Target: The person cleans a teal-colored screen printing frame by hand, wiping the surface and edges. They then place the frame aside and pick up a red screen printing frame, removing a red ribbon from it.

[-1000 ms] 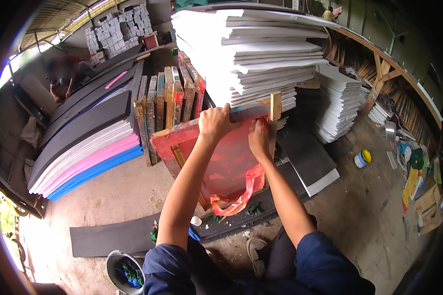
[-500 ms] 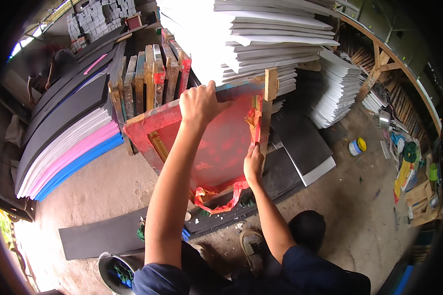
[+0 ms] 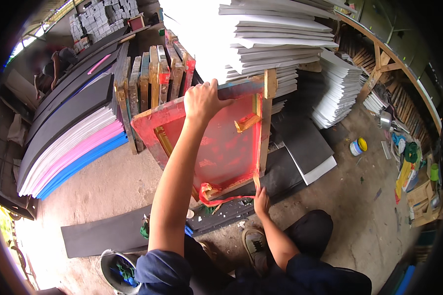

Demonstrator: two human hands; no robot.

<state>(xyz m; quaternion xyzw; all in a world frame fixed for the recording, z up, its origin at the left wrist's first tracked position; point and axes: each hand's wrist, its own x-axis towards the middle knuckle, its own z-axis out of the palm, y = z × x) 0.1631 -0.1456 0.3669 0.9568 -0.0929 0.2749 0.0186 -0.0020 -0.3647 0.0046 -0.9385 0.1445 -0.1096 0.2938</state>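
A wooden screen-printing frame [image 3: 221, 132], its mesh smeared with red ink, stands tilted up in front of me. My left hand [image 3: 201, 102] is closed over its top bar, thumb stretched along the inner side. Low at the frame's right corner, my right hand [image 3: 262, 201] pinches a strip of red-stained tape [image 3: 231, 199]. The strip runs taut to the right bar and leftward to a crumpled curl on the bottom bar. Another loose tape piece [image 3: 247, 123] sticks out from the upper part of the right bar.
Several more wooden frames [image 3: 154, 73] stand in a row at the left, beside stacked foam sheets [image 3: 79, 132]. Tall stacks of white sheets [image 3: 266, 44] rise behind. Black sheets [image 3: 103, 231] lie on the floor, near a bucket of rags [image 3: 115, 270]. A yellow-rimmed can [image 3: 358, 146] sits right.
My right hand has moved down and slightly right, drawing tape off the right bar. A flap of tape now hangs from that bar's upper part. The left hand keeps its hold.
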